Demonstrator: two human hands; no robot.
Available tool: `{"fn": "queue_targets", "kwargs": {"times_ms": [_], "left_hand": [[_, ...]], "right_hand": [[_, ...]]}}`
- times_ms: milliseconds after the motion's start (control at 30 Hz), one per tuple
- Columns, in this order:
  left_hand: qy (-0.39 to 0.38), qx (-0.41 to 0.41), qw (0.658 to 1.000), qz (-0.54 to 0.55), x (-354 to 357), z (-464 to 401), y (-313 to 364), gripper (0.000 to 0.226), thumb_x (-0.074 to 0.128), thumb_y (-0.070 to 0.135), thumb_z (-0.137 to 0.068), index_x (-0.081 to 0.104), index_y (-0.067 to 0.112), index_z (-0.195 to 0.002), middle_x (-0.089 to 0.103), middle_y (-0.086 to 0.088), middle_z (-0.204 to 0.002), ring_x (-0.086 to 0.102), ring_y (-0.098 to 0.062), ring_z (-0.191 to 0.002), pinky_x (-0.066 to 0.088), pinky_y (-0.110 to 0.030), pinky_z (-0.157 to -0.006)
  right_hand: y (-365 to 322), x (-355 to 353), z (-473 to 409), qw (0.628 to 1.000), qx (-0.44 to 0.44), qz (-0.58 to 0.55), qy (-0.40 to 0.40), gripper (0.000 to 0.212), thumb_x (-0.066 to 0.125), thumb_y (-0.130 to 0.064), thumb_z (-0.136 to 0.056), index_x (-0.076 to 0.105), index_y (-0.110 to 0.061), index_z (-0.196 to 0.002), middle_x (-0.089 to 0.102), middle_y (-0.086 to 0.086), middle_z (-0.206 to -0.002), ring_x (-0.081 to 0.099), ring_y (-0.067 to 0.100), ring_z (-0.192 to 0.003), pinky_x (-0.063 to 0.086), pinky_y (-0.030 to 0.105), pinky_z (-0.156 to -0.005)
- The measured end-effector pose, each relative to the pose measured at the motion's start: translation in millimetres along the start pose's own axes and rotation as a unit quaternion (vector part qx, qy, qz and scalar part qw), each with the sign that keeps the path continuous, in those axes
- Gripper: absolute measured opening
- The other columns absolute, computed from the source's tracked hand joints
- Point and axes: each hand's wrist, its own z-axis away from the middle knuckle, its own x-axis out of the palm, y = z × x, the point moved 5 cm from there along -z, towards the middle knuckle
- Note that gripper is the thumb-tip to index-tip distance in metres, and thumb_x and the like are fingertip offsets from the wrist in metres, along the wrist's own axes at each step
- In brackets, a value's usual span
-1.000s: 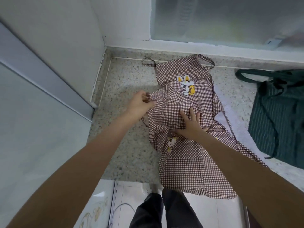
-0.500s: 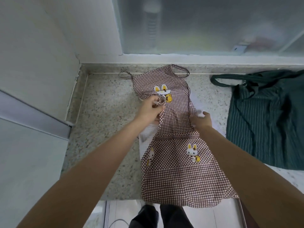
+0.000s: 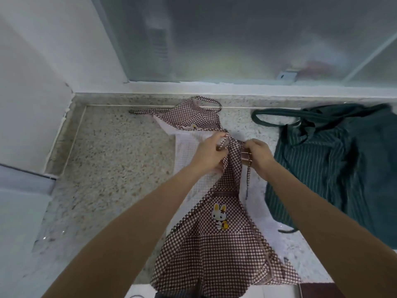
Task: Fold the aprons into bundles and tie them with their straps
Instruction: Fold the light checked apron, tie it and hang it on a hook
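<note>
Both hands (image 3: 209, 154) (image 3: 258, 154) now pinch the checked apron's (image 3: 214, 239) folded-in edges (countertop (image 3: 111, 173) left bare).

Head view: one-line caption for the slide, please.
Both hands, left hand and right hand, grip the checked apron mid-fold on a speckled counter, green striped apron alongside.

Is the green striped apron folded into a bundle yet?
No, the green striped apron lies spread loosely on the counter, while both hands work on the checked apron.
</note>
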Motion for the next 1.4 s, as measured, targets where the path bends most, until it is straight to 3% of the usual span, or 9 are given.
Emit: {"fn": "queue_targets", "kwargs": {"times_ms": [100,233,367,500,667,967,1100,1233,1400], "left_hand": [[-0.048,0.01,0.999,0.013,34,-13,17,0.051,0.057,0.006,-0.088,0.045,0.017,-0.136,0.062,-0.015,-0.118,0.064,-0.029,-0.098,0.052,-0.034,-0.084],[-0.099,0.05,0.992,-0.052,61,-27,31,0.049,0.059,0.023,-0.089,0.044,0.023,-0.136,0.062,0.002,-0.1,0.062,-0.016,-0.079,0.044,-0.013,-0.062],[-0.184,-0.002,0.983,0.013,73,-37,20,0.05,0.053,0.01,-0.088,0.045,0.02,-0.136,0.063,-0.007,-0.109,0.059,-0.019,-0.091,0.046,-0.027,-0.079],[0.082,-0.119,0.987,0.064,35,-45,-19,0.021,0.047,0.007,-0.087,0.065,0.009,-0.098,0.064,-0.012,-0.11,0.059,-0.023,-0.101,0.046,-0.035,-0.089],[0.218,-0.354,0.908,-0.05,-11,-49,-68,0.049,0.03,0.025,-0.101,0.033,-0.006,-0.138,0.034,-0.024,-0.143,0.032,-0.036,-0.132,0.025,-0.041,-0.108],[0.219,-0.317,0.879,0.28,-15,-82,-64,0.048,0.048,0.034,-0.096,0.044,0.003,-0.132,0.056,-0.011,-0.122,0.058,-0.026,-0.097,0.05,-0.034,-0.082],[0.3,-0.241,0.893,0.233,-33,-80,-55,0.057,0.055,0.02,-0.095,0.03,0.008,-0.145,0.044,-0.003,-0.137,0.053,-0.019,-0.104,0.046,-0.019,-0.063],[0.361,-0.055,0.917,0.158,-61,-74,-18,0.054,0.061,0.011,-0.089,0.04,0.013,-0.139,0.048,0.002,-0.13,0.046,-0.009,-0.115,0.039,-0.009,-0.08],[0.245,-0.02,0.967,0.073,-55,-101,-10,0.08,0.073,0.029,-0.081,0.026,0.023,-0.145,0.041,-0.009,-0.128,0.045,-0.017,-0.103,0.039,-0.027,-0.086]], "right_hand": [[-13,-11,-10,0.999,-0.018,0.035,-0.007,0.025,0.047,-0.006,-0.092,0.052,-0.014,-0.068,0.051,0.003,-0.064,0.048,0.016,-0.058,0.039,0.025,-0.052],[-21,-25,-21,0.999,-0.014,0.009,-0.031,0.022,0.062,-0.027,-0.089,0.065,-0.006,-0.084,0.068,0.011,-0.079,0.065,0.022,-0.073,0.054,0.033,-0.065],[-16,-35,-30,0.994,-0.033,0.048,-0.087,0.018,0.062,-0.015,-0.09,0.062,-0.005,-0.075,0.065,0.012,-0.073,0.063,0.022,-0.067,0.054,0.03,-0.059],[-9,-49,-48,0.996,0.005,0.068,-0.053,0.016,0.055,-0.009,-0.093,0.054,-0.011,-0.077,0.059,0.009,-0.074,0.055,0.017,-0.061,0.046,0.026,-0.05],[-4,-59,-63,0.984,-0.053,0.169,-0.018,0.018,0.051,0.002,-0.092,0.046,-0.015,-0.097,0.05,0.011,-0.107,0.049,0.019,-0.066,0.039,0.03,-0.051],[-6,-40,-68,0.918,-0.112,0.375,-0.064,0.032,0.043,0.008,-0.083,0.058,-0.016,-0.067,0.06,-0.001,-0.085,0.051,0.013,-0.083,0.037,0.019,-0.065],[-14,-36,-67,0.921,-0.123,0.366,-0.045,0.015,0.066,-0.016,-0.083,0.054,-0.014,-0.074,0.055,-0.001,-0.078,0.051,0.014,-0.076,0.035,0.023,-0.06],[-18,-28,-59,0.949,-0.101,0.281,-0.102,0.023,0.07,-0.013,-0.082,0.055,-0.016,-0.1,0.059,0.006,-0.096,0.057,0.021,-0.086,0.05,0.032,-0.072],[-13,-43,-65,0.938,-0.078,0.332,-0.056,0.028,0.059,0.005,-0.081,0.057,-0.012,-0.102,0.059,0.016,-0.114,0.056,0.029,-0.098,0.05,0.039,-0.082]]}}
